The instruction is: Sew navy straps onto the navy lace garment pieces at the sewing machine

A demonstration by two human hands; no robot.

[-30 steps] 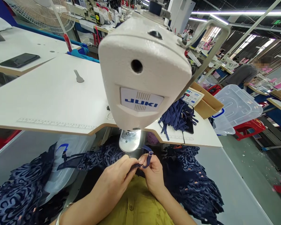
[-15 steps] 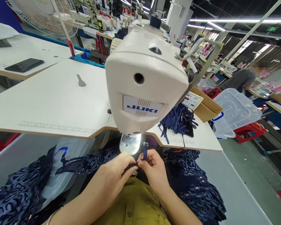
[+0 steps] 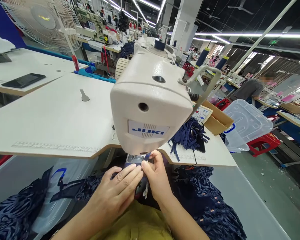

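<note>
Both my hands are close together at the needle end of a white JUKI sewing machine (image 3: 150, 103). My right hand (image 3: 157, 175) pinches a narrow navy strap (image 3: 147, 156) between thumb and fingers, beside the lit metal sewing bed (image 3: 137, 159). Navy fabric (image 3: 130, 164) lies across the front of that bed. On its near edge rest the outstretched fingers of my left hand (image 3: 121, 185), with the thumb held apart. The needle and presser foot are hidden under the machine head. A small white tag (image 3: 146, 191) hangs below my hands.
Patterned navy lace garments (image 3: 207, 200) pile up at the right, with more garments (image 3: 22, 203) over a clear plastic box at the left. Navy straps (image 3: 190, 133) lie on the tabletop beside a cardboard box (image 3: 217, 116). A phone (image 3: 23, 80) lies far left.
My hands have moved forward to the sewing bed with the navy strap. My left hand has gone from a pinch to fingers laid flat. The camera view has tilted up slightly.
</note>
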